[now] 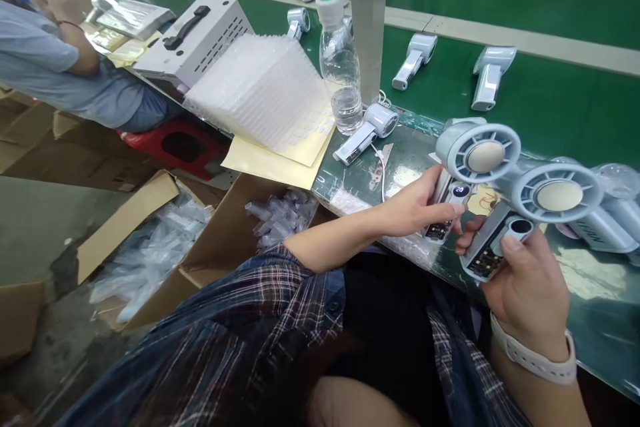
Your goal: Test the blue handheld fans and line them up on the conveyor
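Observation:
Two light blue handheld fans with exposed circuit boards in their handles are held side by side over the bench edge. My left hand (413,207) is closed round the handle of the left fan (479,152), whose small round display is lit. The right fan (553,195) has a dark round display, and my right hand (533,283) grips its handle, thumb beside the display. The fan heads nearly touch. More fans (607,213) lie on the bench to the right. Another fan (367,133) lies by a white cable (383,173).
A water bottle (340,67) stands beside a metal post (367,20) and stacked white trays (265,87). Fans (487,80) sit on the green belt (550,93). Open cartons (210,247) of clear plastic parts are below left. A person (65,60) sits at far left.

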Demonstrator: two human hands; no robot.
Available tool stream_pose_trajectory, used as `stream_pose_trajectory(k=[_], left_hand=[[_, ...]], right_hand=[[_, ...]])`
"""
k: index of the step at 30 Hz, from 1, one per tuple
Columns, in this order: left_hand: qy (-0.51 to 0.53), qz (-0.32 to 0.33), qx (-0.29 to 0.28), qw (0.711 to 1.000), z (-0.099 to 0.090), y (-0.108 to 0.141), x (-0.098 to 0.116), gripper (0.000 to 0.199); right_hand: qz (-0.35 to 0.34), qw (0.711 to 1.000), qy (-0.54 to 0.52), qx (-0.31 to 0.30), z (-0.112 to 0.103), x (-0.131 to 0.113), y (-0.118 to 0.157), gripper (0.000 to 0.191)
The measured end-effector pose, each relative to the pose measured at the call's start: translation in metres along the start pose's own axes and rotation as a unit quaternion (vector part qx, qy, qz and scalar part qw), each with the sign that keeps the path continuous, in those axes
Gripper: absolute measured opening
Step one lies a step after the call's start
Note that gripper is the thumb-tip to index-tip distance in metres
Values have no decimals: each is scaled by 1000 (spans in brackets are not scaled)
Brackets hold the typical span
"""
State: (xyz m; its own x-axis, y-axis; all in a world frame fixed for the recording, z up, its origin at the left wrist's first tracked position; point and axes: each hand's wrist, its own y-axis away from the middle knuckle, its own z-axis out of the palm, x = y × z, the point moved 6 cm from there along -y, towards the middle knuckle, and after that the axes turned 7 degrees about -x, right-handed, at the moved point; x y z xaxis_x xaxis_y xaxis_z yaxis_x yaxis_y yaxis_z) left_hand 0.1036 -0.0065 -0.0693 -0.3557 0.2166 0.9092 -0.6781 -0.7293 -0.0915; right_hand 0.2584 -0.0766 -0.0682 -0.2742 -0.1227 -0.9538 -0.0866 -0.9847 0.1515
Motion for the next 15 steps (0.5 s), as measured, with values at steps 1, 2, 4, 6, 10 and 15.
stream_pose_trajectory(k=[1,2,4,6,10,15], left_hand=[[-5,-4,-5,1000,0,0,-2,68],[-7,-6,-11,1000,-1,0,-4,69],[-8,-5,-18,1000,-2,0,-6,72],[-8,-4,-18,1000,-4,-1,-8,72],[-12,7,-9,1000,-7,-1,-8,68],[-21,24,-8,999,-6,0,1,61]], right_hand=[[4,1000,-1,2,0,1,-1,27],[6,1000,-5,1,0,2,-1,27],[5,1000,-18,-6,0,4,-1,29],[9,1000,-24,-7,-1,5,0,29],[6,1000,-13,-8,-2,5,0,26],[-1,1000,-19,-14,-5,3,0,27]])
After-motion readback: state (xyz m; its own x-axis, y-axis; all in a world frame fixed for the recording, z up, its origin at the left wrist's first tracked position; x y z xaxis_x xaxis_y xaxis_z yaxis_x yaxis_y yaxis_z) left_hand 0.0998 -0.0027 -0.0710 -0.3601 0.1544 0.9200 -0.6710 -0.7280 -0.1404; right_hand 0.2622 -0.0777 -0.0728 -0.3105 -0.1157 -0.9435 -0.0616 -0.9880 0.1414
